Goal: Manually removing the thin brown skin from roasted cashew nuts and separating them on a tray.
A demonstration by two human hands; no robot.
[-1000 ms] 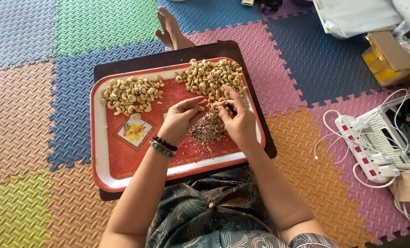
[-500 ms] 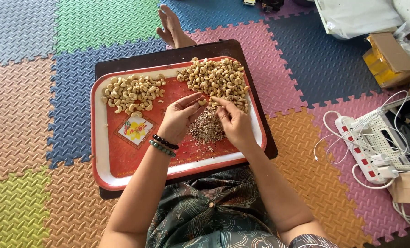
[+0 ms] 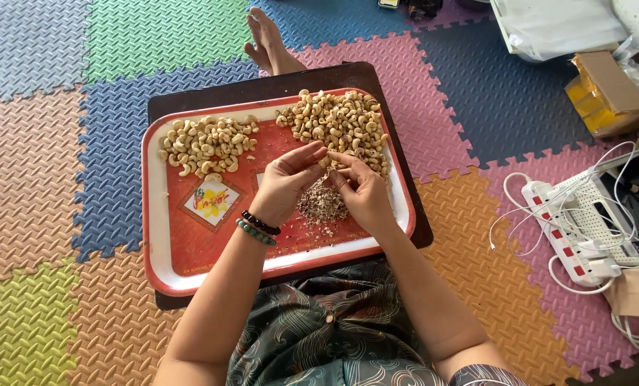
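Where both fingertips meet, cashew (image 3: pixel 326 161) between left hand (image 3: pixel 288 183) and right hand (image 3: pixel 363 191).

Floor of interlocking foam mats (image 3: pixel 40 164) in blue, green, pink, orange. Dark rectangular board (image 3: pixel 212 89) lies on it. Right of board: white power strip (image 3: pixel 559 236) with white cables; farther up-right, yellow cardboard box (image 3: pixel 605 89).

Colourful interlocking foam floor mats (image 3: pixel 62 164)
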